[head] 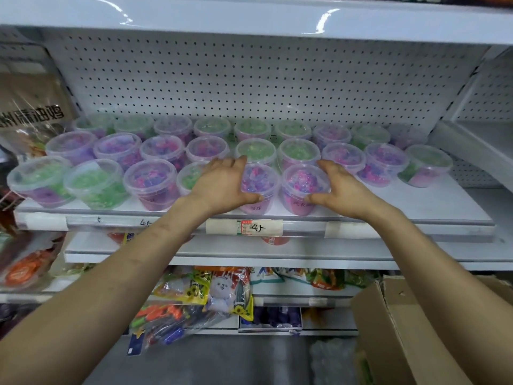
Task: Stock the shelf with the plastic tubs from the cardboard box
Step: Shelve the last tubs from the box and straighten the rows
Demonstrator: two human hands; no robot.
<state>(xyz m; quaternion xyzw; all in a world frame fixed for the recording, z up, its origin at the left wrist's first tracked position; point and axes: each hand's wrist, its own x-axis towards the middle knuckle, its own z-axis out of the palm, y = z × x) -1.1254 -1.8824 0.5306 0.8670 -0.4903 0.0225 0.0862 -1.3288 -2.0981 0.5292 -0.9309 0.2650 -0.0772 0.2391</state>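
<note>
From the head camera, two purple-filled plastic tubs are seen side by side at the front edge of a white shelf (416, 209). The left tub (259, 187) is cupped by the left hand (222, 184), fingers spread over its lid and thumb against its front wall. The right tub (304, 187) is cupped likewise by the spread right hand (342, 187). Rows of green and purple tubs (163, 148) are lined up behind and to the left. A cardboard box (416, 329) is seen lower right.
</note>
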